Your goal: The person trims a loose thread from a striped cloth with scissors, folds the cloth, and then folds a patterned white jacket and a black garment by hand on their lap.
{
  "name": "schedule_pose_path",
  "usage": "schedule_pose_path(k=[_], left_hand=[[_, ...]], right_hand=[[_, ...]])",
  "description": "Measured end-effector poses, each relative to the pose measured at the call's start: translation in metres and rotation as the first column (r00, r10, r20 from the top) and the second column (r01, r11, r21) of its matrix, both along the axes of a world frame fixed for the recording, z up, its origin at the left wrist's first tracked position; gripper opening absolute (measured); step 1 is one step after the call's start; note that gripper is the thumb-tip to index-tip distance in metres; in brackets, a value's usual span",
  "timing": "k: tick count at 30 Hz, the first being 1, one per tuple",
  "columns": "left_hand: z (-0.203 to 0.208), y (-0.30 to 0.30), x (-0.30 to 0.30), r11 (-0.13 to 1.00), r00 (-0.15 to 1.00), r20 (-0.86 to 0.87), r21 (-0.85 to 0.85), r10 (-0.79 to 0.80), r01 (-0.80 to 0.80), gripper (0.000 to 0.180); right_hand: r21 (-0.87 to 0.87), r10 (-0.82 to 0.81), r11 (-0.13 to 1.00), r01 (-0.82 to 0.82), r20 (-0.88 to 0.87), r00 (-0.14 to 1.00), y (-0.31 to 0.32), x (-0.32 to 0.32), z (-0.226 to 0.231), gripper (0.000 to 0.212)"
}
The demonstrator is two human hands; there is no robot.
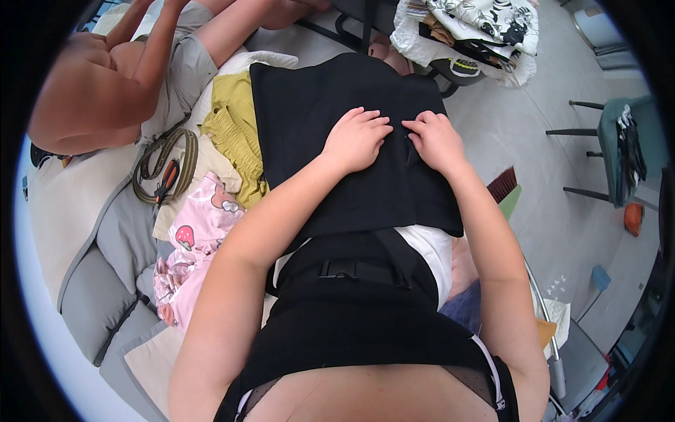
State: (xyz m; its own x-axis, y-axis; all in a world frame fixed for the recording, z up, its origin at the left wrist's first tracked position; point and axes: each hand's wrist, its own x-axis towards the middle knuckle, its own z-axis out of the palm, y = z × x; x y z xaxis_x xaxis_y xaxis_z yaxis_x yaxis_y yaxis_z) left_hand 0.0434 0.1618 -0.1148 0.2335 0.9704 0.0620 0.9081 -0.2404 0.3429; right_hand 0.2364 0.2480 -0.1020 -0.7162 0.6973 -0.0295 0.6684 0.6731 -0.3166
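A black garment [330, 190] is spread flat over my lap, its dark fabric smooth with a few soft creases. My left hand [358, 139] lies on it near the middle, palm down with the fingers stretched out. Just to the right, my right hand [434, 141] has its fingers bent, thumb and fingertips gathered at a fold of the cloth. Below those fingertips runs a short dark line, perhaps a zip or slit [408, 149]. The fingertips of the two hands are a small gap apart.
On the left lie yellow clothing [235, 133], pink printed cloth [200, 225], a coiled belt [146, 169] and orange-handled scissors [167, 179] on a grey sofa [105, 295]. Another person [105, 91] sits there. Clothes pile [485, 35] at far right; a chair [619, 141] stands right.
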Motion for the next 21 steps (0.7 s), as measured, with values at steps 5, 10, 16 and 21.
schedule_pose_path(k=[5, 10, 16, 21], left_hand=[[0.006, 0.034, 0.001, 1.000, 1.000, -0.007, -0.006, -0.003, 0.003, 0.036], [-0.003, 0.044, 0.009, 0.963, 0.943, -0.248, -0.211, -0.221, 0.170, 0.050], [-0.008, 0.046, 0.009, 0.958, 0.931, -0.276, -0.222, -0.240, 0.181, 0.051], [-0.010, 0.044, 0.011, 0.963, 0.927, -0.294, -0.203, -0.232, 0.176, 0.051]], right_hand=[[-0.037, -0.021, 0.999, 0.021, -0.016, 1.000, 0.000, -0.003, 0.001, 0.011], [0.044, -0.029, 0.998, 0.033, -0.098, 0.995, -0.007, -0.001, -0.009, 0.008], [0.043, 0.021, 0.999, -0.019, -0.033, 0.999, -0.004, -0.004, -0.004, 0.008], [0.034, 0.140, 0.988, -0.148, 0.181, 0.973, 0.004, -0.015, 0.006, 0.015]])
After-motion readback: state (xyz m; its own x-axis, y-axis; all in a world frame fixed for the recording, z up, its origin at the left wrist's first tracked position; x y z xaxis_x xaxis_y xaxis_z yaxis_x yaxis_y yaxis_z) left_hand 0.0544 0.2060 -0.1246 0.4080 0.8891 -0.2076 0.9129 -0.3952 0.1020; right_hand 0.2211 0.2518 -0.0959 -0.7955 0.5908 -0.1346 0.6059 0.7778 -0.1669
